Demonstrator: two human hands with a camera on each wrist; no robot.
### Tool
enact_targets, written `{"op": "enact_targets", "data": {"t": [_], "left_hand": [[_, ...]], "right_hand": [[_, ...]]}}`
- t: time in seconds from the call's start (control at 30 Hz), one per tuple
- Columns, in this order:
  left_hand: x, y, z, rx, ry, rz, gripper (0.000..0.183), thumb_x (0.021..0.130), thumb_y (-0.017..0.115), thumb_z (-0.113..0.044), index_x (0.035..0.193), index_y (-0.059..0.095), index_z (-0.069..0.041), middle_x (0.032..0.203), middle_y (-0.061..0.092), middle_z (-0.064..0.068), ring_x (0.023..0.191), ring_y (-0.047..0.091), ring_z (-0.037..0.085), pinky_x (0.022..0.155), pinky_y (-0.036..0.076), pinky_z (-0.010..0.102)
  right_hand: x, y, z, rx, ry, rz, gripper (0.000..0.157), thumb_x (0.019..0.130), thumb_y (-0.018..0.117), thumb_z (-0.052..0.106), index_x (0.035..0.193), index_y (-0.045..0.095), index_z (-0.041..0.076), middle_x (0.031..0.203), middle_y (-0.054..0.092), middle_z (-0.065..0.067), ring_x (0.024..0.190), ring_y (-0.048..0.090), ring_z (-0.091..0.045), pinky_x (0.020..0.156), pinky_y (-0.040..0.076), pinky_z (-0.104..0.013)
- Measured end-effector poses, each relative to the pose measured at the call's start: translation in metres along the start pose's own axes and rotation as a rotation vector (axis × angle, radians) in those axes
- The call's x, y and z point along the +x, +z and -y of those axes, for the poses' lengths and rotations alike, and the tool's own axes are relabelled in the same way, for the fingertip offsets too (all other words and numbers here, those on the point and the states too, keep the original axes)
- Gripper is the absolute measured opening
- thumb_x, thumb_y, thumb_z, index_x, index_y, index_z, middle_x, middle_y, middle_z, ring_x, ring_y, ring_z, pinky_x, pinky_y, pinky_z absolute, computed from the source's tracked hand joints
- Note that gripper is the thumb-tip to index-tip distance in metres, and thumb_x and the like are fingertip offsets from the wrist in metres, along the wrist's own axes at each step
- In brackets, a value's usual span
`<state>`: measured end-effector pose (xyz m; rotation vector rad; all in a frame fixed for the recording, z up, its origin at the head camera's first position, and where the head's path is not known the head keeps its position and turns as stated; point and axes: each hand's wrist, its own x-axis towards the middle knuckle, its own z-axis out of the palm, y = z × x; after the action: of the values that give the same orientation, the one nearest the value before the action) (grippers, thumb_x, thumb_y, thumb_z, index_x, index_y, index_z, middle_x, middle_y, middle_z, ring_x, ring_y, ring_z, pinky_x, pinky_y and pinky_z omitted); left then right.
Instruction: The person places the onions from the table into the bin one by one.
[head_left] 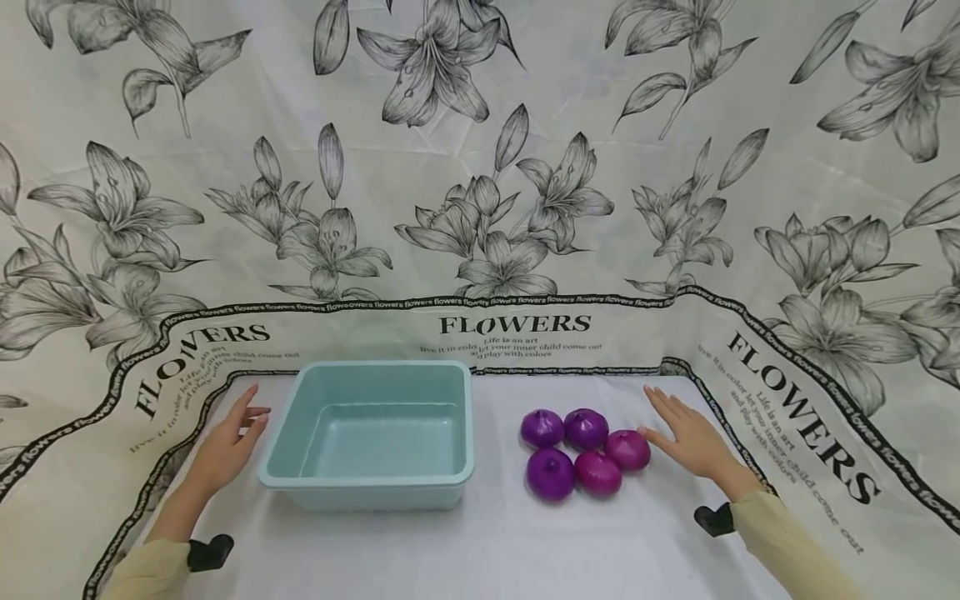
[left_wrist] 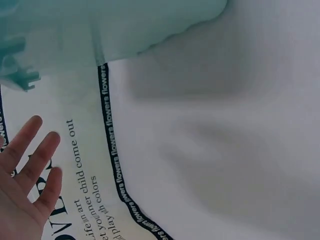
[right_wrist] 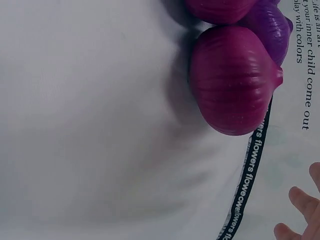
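A pale teal plastic basin (head_left: 367, 496) with a rolled rim stands left of centre on the white surface; its inside shows bare. Just off its left side, my left hand (head_left: 228, 446) hovers with fingers spread, holding nothing. Several purple onions (head_left: 551, 475) lie in a tight cluster right of the basin, some deep violet, others magenta. My right hand (head_left: 690, 437) is at the cluster's right side, fingers extended, its thumb close by the rightmost magenta onion (right_wrist: 232, 80). In the right wrist view only some fingertips (right_wrist: 300, 200) appear, apart from that onion.
A white cloth printed with grey lilies (head_left: 435, 67) hangs behind and along both sides. Its black lettered border (head_left: 570, 371) edges the white tabletop (head_left: 495, 550). Each wrist wears a dark strap mount (head_left: 210, 552) by a cream sleeve (head_left: 146, 571).
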<state>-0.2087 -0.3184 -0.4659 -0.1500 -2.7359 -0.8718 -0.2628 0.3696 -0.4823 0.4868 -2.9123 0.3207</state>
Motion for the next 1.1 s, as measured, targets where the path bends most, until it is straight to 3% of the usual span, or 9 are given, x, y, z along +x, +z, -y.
{"op": "enact_targets", "data": {"t": [0.2, 0.5, 0.53, 0.73, 0.77, 0.83, 0.97, 1.03, 1.1], "left_hand": [[-0.011, 0.014, -0.001, 0.035, -0.060, -0.024, 0.051, 0.097, 0.036, -0.030, 0.140, 0.028, -0.004, 0.116, 0.058, 0.022, 0.102, 0.054, 0.039, 0.077, 0.043, 0.055], [-0.008, 0.021, -0.011, -0.066, -0.156, -0.040, 0.046, 0.096, 0.038, -0.035, 0.132, 0.043, -0.006, 0.108, 0.060, 0.022, 0.094, 0.058, 0.034, 0.074, 0.048, 0.046], [-0.005, 0.025, -0.003, -0.080, -0.166, -0.042, 0.047, 0.096, 0.039, -0.037, 0.132, 0.043, -0.007, 0.108, 0.060, 0.022, 0.094, 0.058, 0.033, 0.072, 0.047, 0.045], [0.023, 0.086, 0.101, -0.059, -0.210, -0.172, 0.046, 0.089, 0.039, -0.056, 0.128, 0.048, -0.033, 0.098, 0.062, 0.003, 0.079, 0.055, 0.013, 0.056, 0.041, 0.027], [0.025, 0.088, 0.102, -0.060, -0.218, -0.197, 0.045, 0.088, 0.040, -0.057, 0.126, 0.050, -0.034, 0.096, 0.062, 0.001, 0.076, 0.054, 0.010, 0.052, 0.040, 0.025], [0.022, 0.074, 0.077, -0.111, -0.236, -0.157, 0.047, 0.089, 0.042, -0.052, 0.127, 0.052, -0.026, 0.098, 0.063, 0.007, 0.075, 0.056, 0.012, 0.053, 0.040, 0.026], [0.011, 0.037, 0.011, -0.212, -0.270, -0.095, 0.053, 0.090, 0.045, -0.048, 0.126, 0.053, -0.010, 0.100, 0.061, 0.017, 0.076, 0.056, 0.017, 0.055, 0.041, 0.025], [0.007, 0.028, -0.007, -0.241, -0.289, -0.087, 0.051, 0.090, 0.047, -0.045, 0.124, 0.053, -0.007, 0.097, 0.061, 0.017, 0.075, 0.056, 0.017, 0.056, 0.041, 0.026], [0.007, 0.025, -0.015, -0.255, -0.306, -0.074, 0.052, 0.090, 0.047, -0.044, 0.125, 0.052, -0.006, 0.098, 0.060, 0.017, 0.076, 0.055, 0.017, 0.057, 0.042, 0.026]], "right_hand": [[-0.011, 0.020, 0.005, 0.022, -0.012, -0.024, 0.071, 0.085, 0.053, 0.049, 0.143, 0.027, 0.015, 0.144, 0.032, -0.020, 0.124, 0.036, -0.043, 0.094, 0.031, -0.060], [-0.020, 0.029, 0.013, 0.082, 0.040, -0.031, 0.073, 0.081, 0.061, 0.046, 0.138, 0.035, 0.010, 0.139, 0.038, -0.020, 0.120, 0.040, -0.044, 0.091, 0.033, -0.061], [-0.020, 0.030, 0.013, 0.090, 0.049, -0.026, 0.073, 0.081, 0.060, 0.047, 0.138, 0.036, 0.010, 0.139, 0.038, -0.020, 0.121, 0.039, -0.044, 0.092, 0.033, -0.061], [-0.021, 0.038, 0.011, 0.150, 0.071, -0.020, 0.074, 0.081, 0.060, 0.049, 0.137, 0.035, 0.008, 0.139, 0.038, -0.020, 0.125, 0.035, -0.042, 0.095, 0.030, -0.062], [-0.021, 0.039, 0.011, 0.161, 0.075, -0.017, 0.074, 0.080, 0.060, 0.049, 0.138, 0.035, 0.008, 0.139, 0.038, -0.020, 0.125, 0.035, -0.042, 0.095, 0.030, -0.062], [-0.020, 0.041, 0.011, 0.183, 0.093, -0.004, 0.075, 0.080, 0.059, 0.051, 0.138, 0.034, 0.010, 0.139, 0.037, -0.020, 0.126, 0.034, -0.042, 0.094, 0.030, -0.063], [-0.018, 0.044, 0.011, 0.236, 0.124, 0.026, 0.078, 0.080, 0.059, 0.053, 0.139, 0.031, 0.012, 0.139, 0.036, -0.021, 0.124, 0.037, -0.043, 0.091, 0.032, -0.064], [-0.017, 0.045, 0.010, 0.265, 0.135, 0.030, 0.078, 0.079, 0.060, 0.053, 0.139, 0.031, 0.012, 0.138, 0.037, -0.021, 0.121, 0.041, -0.042, 0.089, 0.035, -0.063], [-0.017, 0.047, 0.008, 0.288, 0.138, 0.037, 0.079, 0.079, 0.061, 0.051, 0.139, 0.031, 0.011, 0.138, 0.037, -0.022, 0.117, 0.043, -0.042, 0.088, 0.037, -0.062]]}}
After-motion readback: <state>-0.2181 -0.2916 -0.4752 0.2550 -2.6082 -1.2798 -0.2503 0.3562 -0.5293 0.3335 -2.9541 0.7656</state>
